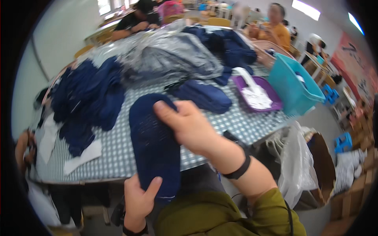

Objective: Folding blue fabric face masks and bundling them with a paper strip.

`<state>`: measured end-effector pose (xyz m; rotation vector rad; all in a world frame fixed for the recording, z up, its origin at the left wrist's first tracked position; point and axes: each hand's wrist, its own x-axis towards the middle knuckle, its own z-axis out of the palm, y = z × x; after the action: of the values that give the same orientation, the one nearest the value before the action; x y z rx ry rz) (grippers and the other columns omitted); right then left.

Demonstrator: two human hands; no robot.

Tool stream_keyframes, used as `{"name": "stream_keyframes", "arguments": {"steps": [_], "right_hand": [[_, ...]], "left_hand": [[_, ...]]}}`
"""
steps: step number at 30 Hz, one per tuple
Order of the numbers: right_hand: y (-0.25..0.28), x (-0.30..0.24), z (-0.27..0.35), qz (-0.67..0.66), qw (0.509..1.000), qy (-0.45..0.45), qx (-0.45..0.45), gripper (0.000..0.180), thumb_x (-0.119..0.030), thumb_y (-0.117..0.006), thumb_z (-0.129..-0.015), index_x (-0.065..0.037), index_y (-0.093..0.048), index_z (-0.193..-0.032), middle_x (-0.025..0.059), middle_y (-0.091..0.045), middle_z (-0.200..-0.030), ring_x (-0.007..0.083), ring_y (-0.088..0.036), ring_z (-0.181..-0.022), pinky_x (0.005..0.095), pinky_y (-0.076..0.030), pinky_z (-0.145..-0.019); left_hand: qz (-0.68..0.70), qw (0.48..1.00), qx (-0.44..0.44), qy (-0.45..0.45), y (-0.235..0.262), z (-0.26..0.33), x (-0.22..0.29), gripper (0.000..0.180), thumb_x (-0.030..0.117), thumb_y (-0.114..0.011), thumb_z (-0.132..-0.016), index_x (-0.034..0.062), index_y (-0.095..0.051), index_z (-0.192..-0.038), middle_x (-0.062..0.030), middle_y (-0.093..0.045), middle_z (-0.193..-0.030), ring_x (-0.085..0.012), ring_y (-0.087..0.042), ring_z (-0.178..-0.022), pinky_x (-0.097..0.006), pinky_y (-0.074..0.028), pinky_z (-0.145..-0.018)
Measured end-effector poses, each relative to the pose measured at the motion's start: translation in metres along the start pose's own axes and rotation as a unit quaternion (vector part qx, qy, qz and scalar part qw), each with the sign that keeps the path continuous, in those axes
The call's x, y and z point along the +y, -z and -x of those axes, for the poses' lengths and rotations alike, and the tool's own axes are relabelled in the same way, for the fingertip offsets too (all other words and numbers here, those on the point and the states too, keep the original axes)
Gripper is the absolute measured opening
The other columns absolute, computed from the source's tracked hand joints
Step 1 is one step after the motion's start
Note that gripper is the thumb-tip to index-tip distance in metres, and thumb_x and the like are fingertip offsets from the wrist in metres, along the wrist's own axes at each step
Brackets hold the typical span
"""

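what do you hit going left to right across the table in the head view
pile of navy socks → navy sock held in the left hand and right hand → purple tray → teal bin

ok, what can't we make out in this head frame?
- Left hand: wrist cut off by the lower edge; palm hidden behind the navy sock.
- Right hand: fingertips hidden behind the sock.
- Sock: far side unseen, grip dots blurred.
- Purple tray: white contents too blurred to identify.
- Teal bin: inside mostly hidden by its wall.
- Navy pile: single pieces can't be told apart.
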<state>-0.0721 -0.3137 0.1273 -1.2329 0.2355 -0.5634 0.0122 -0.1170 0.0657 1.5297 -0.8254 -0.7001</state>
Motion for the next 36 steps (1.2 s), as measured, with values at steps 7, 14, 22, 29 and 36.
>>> {"name": "stream_keyframes", "arguments": {"steps": [7, 14, 22, 29, 36], "right_hand": [[-0.029, -0.003, -0.049, 0.012, 1.0, 0.002, -0.018, 0.036, -0.028, -0.054, -0.105, 0.005, -0.067, -0.107, 0.0064, -0.073, -0.091, 0.0119, -0.067, -0.076, 0.0272, -0.054, -0.07], [0.028, 0.056, -0.083, 0.566, 0.822, 0.063, 0.005, 0.065, -0.036, -0.068, -0.093, 0.006, -0.048, -0.138, 0.023, -0.065, -0.124, 0.0316, -0.064, -0.115, 0.0404, -0.051, -0.097], [0.024, 0.061, 0.05, 0.462, 0.883, 0.08, 0.035, 0.028, -0.008, -0.076, -0.08, -0.003, -0.06, -0.103, 0.0116, -0.063, -0.093, 0.0259, -0.06, -0.084, 0.0366, -0.049, -0.077], [0.012, 0.083, 0.073, 0.482, 0.856, 0.186, 0.022, 0.015, -0.008, -0.078, -0.076, -0.011, -0.067, -0.086, 0.0018, -0.062, -0.082, 0.0233, -0.055, -0.077, 0.0346, -0.044, -0.071], [0.001, 0.094, 0.07, 0.505, 0.838, 0.207, 0.01, 0.022, -0.016, -0.082, -0.073, -0.014, -0.072, -0.093, -0.0007, -0.066, -0.092, 0.0202, -0.058, -0.082, 0.0338, -0.044, -0.074]], "left_hand": [[0.011, 0.997, 0.053, -0.053, 0.008, -0.011, 0.004, 0.033, 0.024, -0.069, -0.095, -0.0089, -0.068, -0.099, -0.0123, -0.073, -0.079, -0.0107, -0.067, -0.07, -0.027, -0.054, -0.063], [-0.247, 0.966, 0.055, 0.054, 0.033, -0.052, -0.003, 0.056, 0.046, -0.055, -0.102, -0.0046, -0.06, -0.077, -0.006, -0.055, -0.056, -0.0106, -0.056, -0.047, -0.024, -0.041, -0.042], [-0.26, 0.946, 0.117, -0.156, 0.038, -0.019, -0.005, 0.013, 0.006, -0.078, -0.082, 0.0022, -0.066, -0.081, -0.0065, -0.062, -0.069, -0.0163, -0.057, -0.057, -0.029, -0.045, -0.054], [-0.336, 0.904, -0.014, -0.264, 0.014, -0.035, -0.005, 0.029, 0.006, -0.083, -0.07, 0.0068, -0.073, -0.097, -0.0082, -0.067, -0.084, -0.0242, -0.064, -0.078, -0.033, -0.05, -0.066], [-0.378, 0.89, 0.018, -0.253, 0.014, -0.04, -0.011, 0.019, 0.004, -0.078, -0.076, 0.0064, -0.074, -0.094, -0.0075, -0.068, -0.086, -0.0261, -0.063, -0.076, -0.036, -0.051, -0.066]]}}
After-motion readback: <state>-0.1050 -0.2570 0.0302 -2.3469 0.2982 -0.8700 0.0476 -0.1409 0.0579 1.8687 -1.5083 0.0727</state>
